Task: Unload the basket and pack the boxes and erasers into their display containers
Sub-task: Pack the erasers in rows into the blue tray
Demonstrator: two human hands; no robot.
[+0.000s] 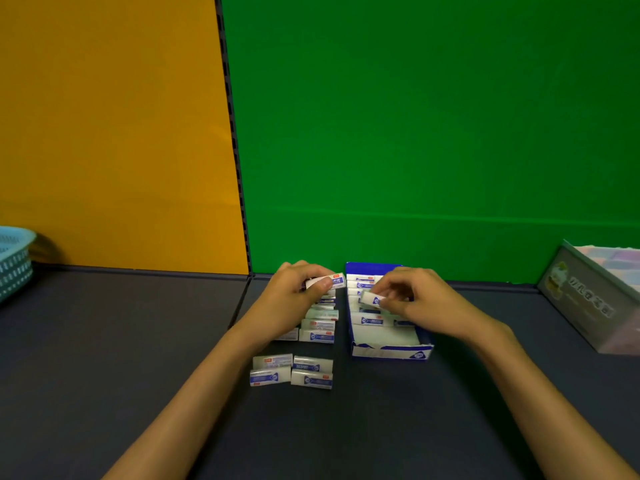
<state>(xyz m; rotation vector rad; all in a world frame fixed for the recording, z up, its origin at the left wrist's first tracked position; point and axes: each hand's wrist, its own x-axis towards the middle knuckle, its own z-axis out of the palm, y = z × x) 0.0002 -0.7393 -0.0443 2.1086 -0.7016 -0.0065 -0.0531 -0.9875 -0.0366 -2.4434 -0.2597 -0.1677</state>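
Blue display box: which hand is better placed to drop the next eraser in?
Right. The right hand holds an eraser over the blue display box; the left hand holds its eraser beside it.

I see a dark grey desk (pixel 104 341) running across the lower half of my view. Behind it stands an orange wall panel (pixel 104 133) on the left and a green wall panel (pixel 433 116) on the right, split by a dark slotted strip (pixel 232 133). Lighting is dim and even.
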